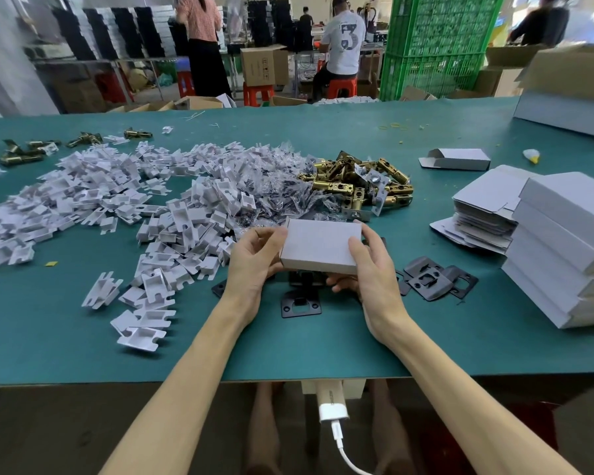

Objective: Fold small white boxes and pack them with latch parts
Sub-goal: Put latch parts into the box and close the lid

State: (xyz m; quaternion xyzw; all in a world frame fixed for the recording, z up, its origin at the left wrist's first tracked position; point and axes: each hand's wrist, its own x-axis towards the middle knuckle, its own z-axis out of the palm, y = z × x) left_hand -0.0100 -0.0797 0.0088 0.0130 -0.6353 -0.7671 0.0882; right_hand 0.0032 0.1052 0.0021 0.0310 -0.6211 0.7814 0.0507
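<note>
Closest in, both hands have it: the left hand (254,262) pinches the left end of the small white box (319,246), the right hand (367,269) curls under its right end, thumb on top. Box held just above the black plates (300,303) on the green table (288,344), long side running hand to hand. Brass latches (357,180) lie beyond it; the stack of folded boxes (563,252) sits off right, nearer the right hand
</note>
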